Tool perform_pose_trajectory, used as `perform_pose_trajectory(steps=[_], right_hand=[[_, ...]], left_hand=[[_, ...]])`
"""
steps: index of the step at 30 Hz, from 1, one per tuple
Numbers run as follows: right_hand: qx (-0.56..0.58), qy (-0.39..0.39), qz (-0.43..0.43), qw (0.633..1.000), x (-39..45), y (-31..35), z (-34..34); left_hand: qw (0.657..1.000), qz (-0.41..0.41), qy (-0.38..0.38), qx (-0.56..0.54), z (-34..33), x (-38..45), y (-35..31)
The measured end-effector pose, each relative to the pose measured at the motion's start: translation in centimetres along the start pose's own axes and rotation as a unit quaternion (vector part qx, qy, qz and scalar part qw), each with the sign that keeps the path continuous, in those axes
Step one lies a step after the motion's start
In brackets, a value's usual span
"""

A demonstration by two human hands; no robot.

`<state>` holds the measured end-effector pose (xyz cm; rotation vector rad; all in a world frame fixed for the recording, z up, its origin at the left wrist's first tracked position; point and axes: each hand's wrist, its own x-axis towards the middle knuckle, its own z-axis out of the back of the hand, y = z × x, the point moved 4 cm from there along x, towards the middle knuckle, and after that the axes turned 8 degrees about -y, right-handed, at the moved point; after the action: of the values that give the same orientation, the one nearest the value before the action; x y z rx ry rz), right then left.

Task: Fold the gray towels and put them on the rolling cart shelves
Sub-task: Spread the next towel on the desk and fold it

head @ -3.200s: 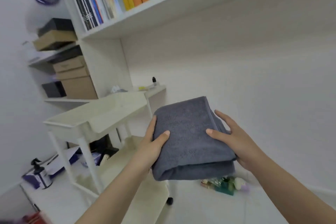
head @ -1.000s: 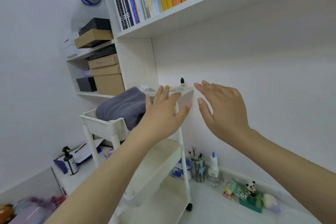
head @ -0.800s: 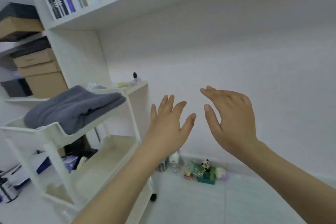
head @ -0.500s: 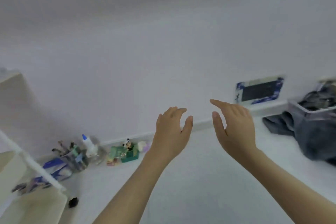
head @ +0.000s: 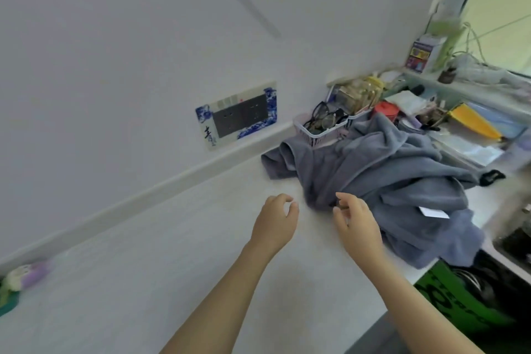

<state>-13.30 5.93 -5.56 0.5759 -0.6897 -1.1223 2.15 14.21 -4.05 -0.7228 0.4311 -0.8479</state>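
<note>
A crumpled heap of gray towels [head: 382, 181] lies on the white desk [head: 172, 253] at the right, with a white label showing on one fold. My right hand [head: 355, 224] hovers at the heap's near left edge, fingers curled and apart, holding nothing. My left hand [head: 275, 221] is just left of it over the bare desk, fingers loosely curled, empty. The rolling cart is out of view.
A small white basket with eyeglasses [head: 321, 126] stands behind the towels. Jars, a red lid and papers crowd the back right near the window sill. A wall socket panel [head: 240, 115] sits on the wall. Small toys [head: 20, 282] lie at the far left.
The folded towel went onto the cart's top shelf and both hands let go. My view swung right from the cart to the desk, and both hands dropped toward the towel heap.
</note>
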Motion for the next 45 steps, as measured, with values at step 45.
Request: perform_pose_trajectory(steps=[45], right_hand=[[0.107,0.263,0.092,0.954,-8.2,9.5,-13.0]], left_hand=[[0.922,0.160,-0.251,-0.248,14.5,-8.0,15.1]])
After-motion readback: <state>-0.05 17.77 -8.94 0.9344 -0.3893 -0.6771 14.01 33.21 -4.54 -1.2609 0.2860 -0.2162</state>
